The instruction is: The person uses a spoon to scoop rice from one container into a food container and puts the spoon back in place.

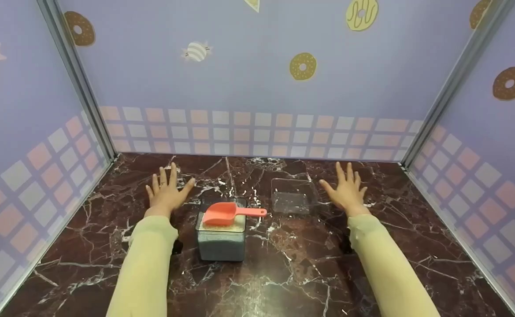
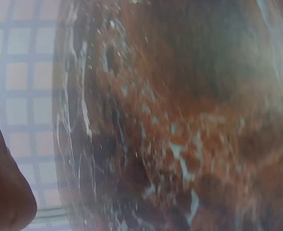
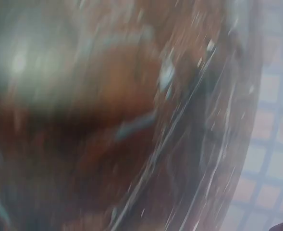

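Surface: a dark red-brown marble surface with white veins is filling the floor of the booth and is running up to the purple walls on three sides.
Full container: a clear square container of pale grains is standing on it left of centre, with an orange scoop lying across its top.
Empty container: a clear, empty square container is sitting further back and to the right, apart from the full one.
Left hand: the left hand is lying flat on it, fingers spread, beside the full container.
Right hand: the right hand is lying flat, just right of the empty container.
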`<state>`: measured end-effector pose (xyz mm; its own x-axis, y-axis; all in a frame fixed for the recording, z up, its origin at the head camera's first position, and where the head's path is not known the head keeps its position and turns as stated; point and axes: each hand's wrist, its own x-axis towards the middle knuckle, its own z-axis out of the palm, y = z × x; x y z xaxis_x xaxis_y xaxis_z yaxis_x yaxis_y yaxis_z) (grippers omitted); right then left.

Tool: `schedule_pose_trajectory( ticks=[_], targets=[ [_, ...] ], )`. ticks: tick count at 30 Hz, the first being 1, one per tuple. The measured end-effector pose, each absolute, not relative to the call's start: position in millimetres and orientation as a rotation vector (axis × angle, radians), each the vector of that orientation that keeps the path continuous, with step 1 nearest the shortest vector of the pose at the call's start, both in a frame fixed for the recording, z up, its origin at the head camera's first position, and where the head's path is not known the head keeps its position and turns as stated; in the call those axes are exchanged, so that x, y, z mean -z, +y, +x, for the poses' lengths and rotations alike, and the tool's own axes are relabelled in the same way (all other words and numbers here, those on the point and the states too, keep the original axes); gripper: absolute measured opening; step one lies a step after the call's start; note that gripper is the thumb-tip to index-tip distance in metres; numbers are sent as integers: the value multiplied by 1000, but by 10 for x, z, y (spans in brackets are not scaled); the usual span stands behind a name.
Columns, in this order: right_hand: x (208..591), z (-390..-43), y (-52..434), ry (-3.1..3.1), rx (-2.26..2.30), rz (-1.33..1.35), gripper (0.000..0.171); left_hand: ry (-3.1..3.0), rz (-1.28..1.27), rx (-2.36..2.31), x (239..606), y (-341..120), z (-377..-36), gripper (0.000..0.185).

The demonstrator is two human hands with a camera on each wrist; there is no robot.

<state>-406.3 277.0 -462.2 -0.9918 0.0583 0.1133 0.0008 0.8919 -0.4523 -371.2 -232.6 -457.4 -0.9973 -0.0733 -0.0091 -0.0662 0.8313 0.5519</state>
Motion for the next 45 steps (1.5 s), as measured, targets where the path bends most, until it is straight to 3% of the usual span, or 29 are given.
schedule_pose_trajectory(
  ticks=[6, 18, 26, 31, 39, 45],
  targets=[
    [4591, -4043, 2485, -2834, -816, 63, 88, -2866, 65, 1136, 4582, -2219, -3684, 87],
    [4425, -3652, 1799, -2515, -1269, 365, 68, -2447, -370, 2018, 4539, -2083, -3242, 69],
    [4247, -3314, 1412, -2410, -1560, 513, 44, -2315, -780, 2188, 4619, -2109, -3066, 76],
    [4192, -3154, 1272, -2516, -1702, 570, 37, -2315, -1011, 2133, 4620, -2131, -3043, 78],
    [4185, -2990, 1181, -2708, -1941, 444, 38, -2492, -1034, 2100, 4565, -2198, -2988, 110],
    [4167, -2941, 1174, -2770, -1962, 473, 35, -2598, -984, 2118, 4528, -2208, -2934, 116]
  ],
)
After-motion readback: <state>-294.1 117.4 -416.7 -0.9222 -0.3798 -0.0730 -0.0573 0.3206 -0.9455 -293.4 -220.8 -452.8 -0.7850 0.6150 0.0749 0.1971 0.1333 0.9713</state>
